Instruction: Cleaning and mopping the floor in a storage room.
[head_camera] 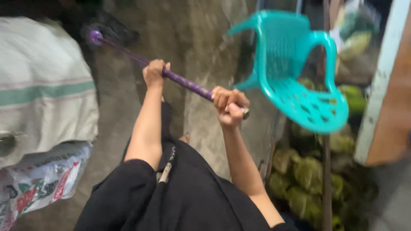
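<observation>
A bare concrete floor (128,107), grey and streaked, is seen from above, blurred in places. Nearest the camera, black clothing is seen at the bottom edge of the view. The right hand (230,107) is closed in a full fist around the near end of a purple handle (184,82), with the fingers curled tight over it. Further along the handle, the left hand (154,72) is wrapped around it as well, fingers shut on the shaft. The handle is held slanting away to the upper left, where a dark broom head (109,30) is met at the floor. At the left edge, white sacks (43,90) are stacked, a printed one lowest. To the right, a teal plastic chair (295,68) is seen tilted, apart from the hands. Below it, green leafy produce (308,175) is piled.
</observation>
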